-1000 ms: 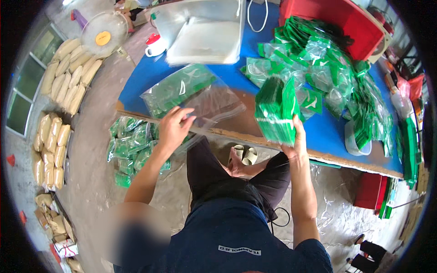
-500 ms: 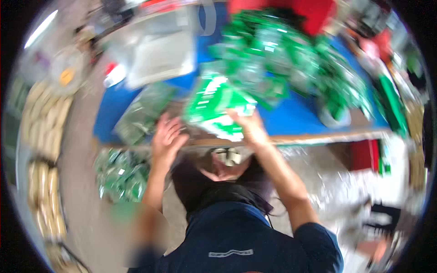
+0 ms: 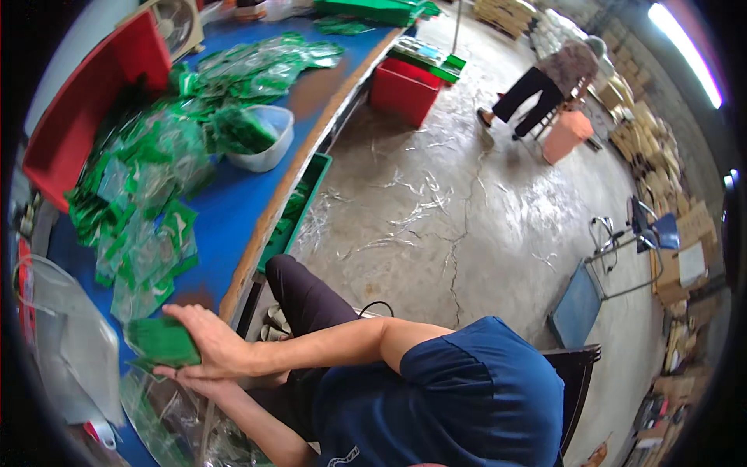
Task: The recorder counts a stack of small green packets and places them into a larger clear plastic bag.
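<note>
A stack of green and clear plastic bags [image 3: 162,342] stands at the edge of the blue table [image 3: 222,226], between my two hands. My right hand [image 3: 213,341] closes over its near side, thumb along the top. Below it, my left hand [image 3: 204,384] grips the lower edge; most of its fingers are hidden by the stack and the right hand. Just beyond the stack lies a loose heap of green and clear bags [image 3: 156,167]. Clear greenish bags [image 3: 152,409] lie beside my left hand.
On the table are a white tub [image 3: 272,156] of green bags, a red bin [image 3: 93,101] and a translucent tray [image 3: 74,350]. A green crate [image 3: 299,210] sits under the edge. A person [image 3: 548,74] bends over an orange bin [image 3: 568,136]; a blue-seated chair [image 3: 577,303] lies nearby.
My view has swung to the right, bringing the floor and another person into sight. My left hand, earlier apart and open, now meets my right hand at the stack, which now stands on edge.
</note>
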A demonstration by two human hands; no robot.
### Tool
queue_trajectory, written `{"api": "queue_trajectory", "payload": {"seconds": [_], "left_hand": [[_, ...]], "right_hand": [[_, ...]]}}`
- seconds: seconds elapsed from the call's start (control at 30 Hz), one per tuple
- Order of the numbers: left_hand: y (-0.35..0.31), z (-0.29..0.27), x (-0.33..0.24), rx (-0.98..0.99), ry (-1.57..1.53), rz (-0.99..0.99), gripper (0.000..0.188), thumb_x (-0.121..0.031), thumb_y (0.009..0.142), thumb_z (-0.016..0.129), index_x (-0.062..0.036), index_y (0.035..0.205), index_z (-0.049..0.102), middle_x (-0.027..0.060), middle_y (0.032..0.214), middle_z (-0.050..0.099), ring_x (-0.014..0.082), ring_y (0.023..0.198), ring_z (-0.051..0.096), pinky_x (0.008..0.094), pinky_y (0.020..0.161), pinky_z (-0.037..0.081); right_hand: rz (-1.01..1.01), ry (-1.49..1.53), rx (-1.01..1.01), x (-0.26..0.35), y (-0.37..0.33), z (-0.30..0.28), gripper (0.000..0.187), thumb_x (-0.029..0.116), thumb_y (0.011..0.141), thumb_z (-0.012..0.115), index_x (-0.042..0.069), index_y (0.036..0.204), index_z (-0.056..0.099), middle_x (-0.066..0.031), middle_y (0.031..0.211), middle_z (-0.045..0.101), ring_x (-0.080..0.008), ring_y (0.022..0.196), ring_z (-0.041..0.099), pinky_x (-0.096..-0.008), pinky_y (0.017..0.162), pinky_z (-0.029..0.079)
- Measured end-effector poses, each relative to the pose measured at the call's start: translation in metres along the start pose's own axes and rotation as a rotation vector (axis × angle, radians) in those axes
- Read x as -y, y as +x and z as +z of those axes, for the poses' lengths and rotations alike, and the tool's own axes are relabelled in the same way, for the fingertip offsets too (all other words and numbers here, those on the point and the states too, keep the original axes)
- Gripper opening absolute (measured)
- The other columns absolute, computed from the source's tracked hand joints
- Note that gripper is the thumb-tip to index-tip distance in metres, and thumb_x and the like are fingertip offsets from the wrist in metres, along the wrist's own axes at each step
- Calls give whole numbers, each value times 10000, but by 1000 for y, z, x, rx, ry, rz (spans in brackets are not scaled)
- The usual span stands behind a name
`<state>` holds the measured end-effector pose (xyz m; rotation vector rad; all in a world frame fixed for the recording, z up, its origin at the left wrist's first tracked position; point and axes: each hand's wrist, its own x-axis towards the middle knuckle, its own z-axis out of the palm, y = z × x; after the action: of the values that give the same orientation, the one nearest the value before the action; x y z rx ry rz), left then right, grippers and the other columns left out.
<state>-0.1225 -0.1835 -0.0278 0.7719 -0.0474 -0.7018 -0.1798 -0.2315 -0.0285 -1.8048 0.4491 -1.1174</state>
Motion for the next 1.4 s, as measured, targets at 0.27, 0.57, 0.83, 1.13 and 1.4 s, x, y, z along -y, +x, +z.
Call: {"api": "queue_trajectory", "payload": {"seconds": [0.27,0.57,0.83,1.13,1.4], "left_hand": [[6,-16,-7,-34,-239,-269,688,-482,984,448,-18,1479,326,167,1521,343,314,1374,373,476,1166,273],[11,-67,-15,246,-673,-441,387,-334,928,559,-47,1169,652,121,1148,657,273,1154,553,480,1063,399],[-2,-76,-32,343,-789,-511,365,-284,947,548,-44,1208,636,174,1206,637,313,1182,548,519,1057,431],[-1,-83,-27,431,-753,-504,333,-256,964,540,-24,1190,618,196,1234,611,319,1207,547,533,1063,435],[-10,-76,-30,339,-754,-493,325,-276,985,518,-51,1201,611,144,1235,627,310,1167,578,531,1051,439]], "right_hand": [[-40,229,277,11,2,-12,1158,413,564,917,-14,1442,294,-191,1187,512,-347,1089,545,-432,893,491],[275,360,338,-10,17,-89,481,128,759,847,23,1163,607,-44,981,656,-109,867,629,-283,782,535],[199,400,514,12,21,-61,380,69,763,833,13,1090,646,-41,978,668,-125,867,641,-284,799,525],[89,344,485,14,20,-63,143,30,826,739,10,949,670,-93,902,668,-199,830,654,-326,734,518],[-208,220,469,27,22,-62,323,-118,783,604,62,1033,704,-120,1173,598,-240,992,627,-336,825,512]]}}
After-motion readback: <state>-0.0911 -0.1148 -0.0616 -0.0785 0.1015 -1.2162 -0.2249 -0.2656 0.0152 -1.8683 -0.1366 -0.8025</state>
